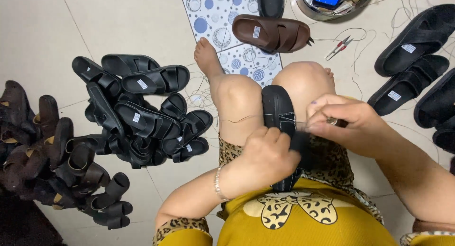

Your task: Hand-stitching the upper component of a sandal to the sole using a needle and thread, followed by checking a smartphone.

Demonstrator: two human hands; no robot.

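The person sits on the floor with a black sandal [278,114] wedged upright between the knees. The left hand [265,157] is curled shut around the sandal's lower strap, fingers [272,137] wrapped over the black material and knuckles toward the camera. A beaded bracelet [218,181] sits on that wrist.

The right hand [342,120] comes in from the other side, fingertips [313,127] pinched together against the sandal's edge, just beside the left fingers. Whether they grip a needle cannot be told; the spot is too small and blurred. A ring [332,121] shows on one finger. White stitching [284,117] runs across the sandal just above both sets of fingers, and a thin thread [239,119] trails from it across the left knee.

Well left of the left fingers lies a heap of black sandals [142,114]; farther left, a heap of dark brown ones [52,156]. Beyond the fingers, past the knees, a single brown sandal [270,33] rests on a dotted mat [213,18], with small red-handled snips [338,47] on the tiles near it. More black sandals [417,70] lie well right of the right fingers.
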